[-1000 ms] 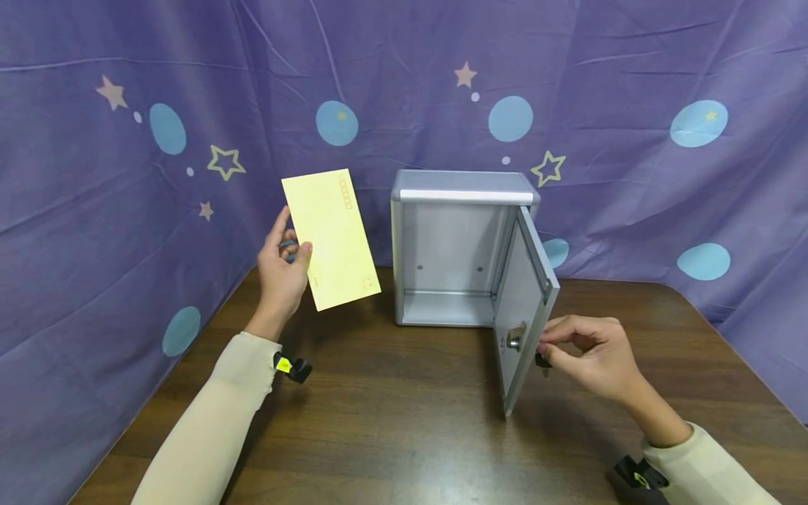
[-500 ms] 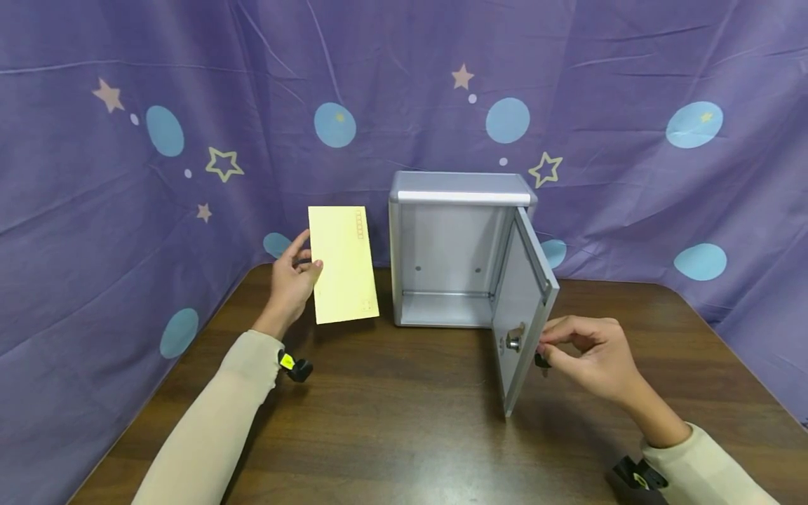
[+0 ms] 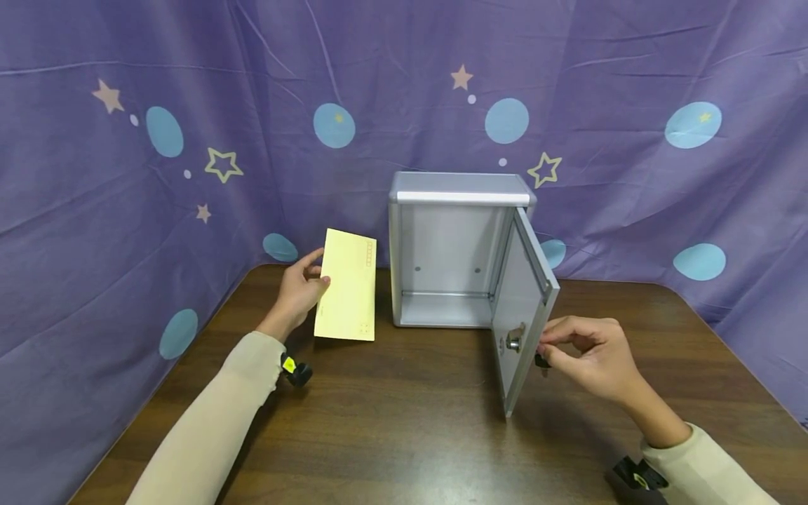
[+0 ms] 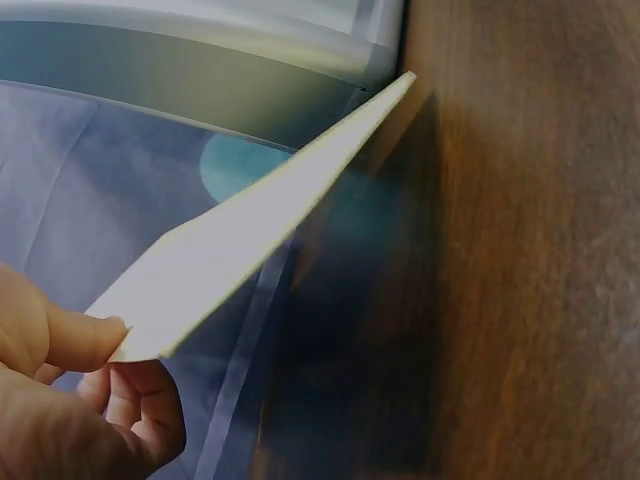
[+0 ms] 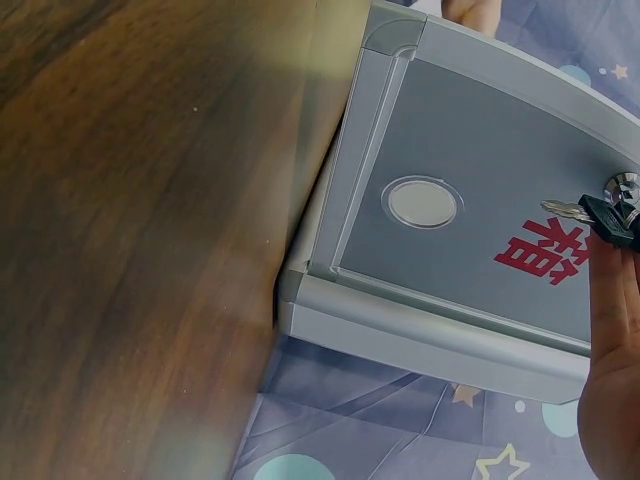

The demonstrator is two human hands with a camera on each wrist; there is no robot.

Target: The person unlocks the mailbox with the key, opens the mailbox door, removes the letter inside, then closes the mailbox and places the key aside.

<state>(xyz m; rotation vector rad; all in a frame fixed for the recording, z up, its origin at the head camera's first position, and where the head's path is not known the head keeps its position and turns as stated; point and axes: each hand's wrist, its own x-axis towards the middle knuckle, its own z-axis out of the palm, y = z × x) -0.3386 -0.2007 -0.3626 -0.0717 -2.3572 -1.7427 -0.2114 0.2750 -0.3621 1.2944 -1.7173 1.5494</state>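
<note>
A purple star-print curtain (image 3: 404, 126) fills the back of the head view above a brown wood counter (image 3: 391, 421). Right of center stands a gray metal box (image 3: 463, 184), its interior facing forward, two dark spots visible on the back panel. Its door (image 3: 514, 294), swung outward, could twist or drag the box if tugged hard, given the leverage at that outer edge. At center left, just beside the box, a pale yellow envelope (image 3: 347, 287) is pinched along its left edge by the fingers of a person's left hand (image 3: 298, 289); whether it contains anything cannot be told. Held by one side only, the paper could pivot or slip, and its free edge could buckle if pushed against the box. At lower right, the right hand (image 3: 593, 351) pinches the keys (image 5: 605, 218) at the lock (image 5: 620, 183); a sideways pull might strain it.
</note>
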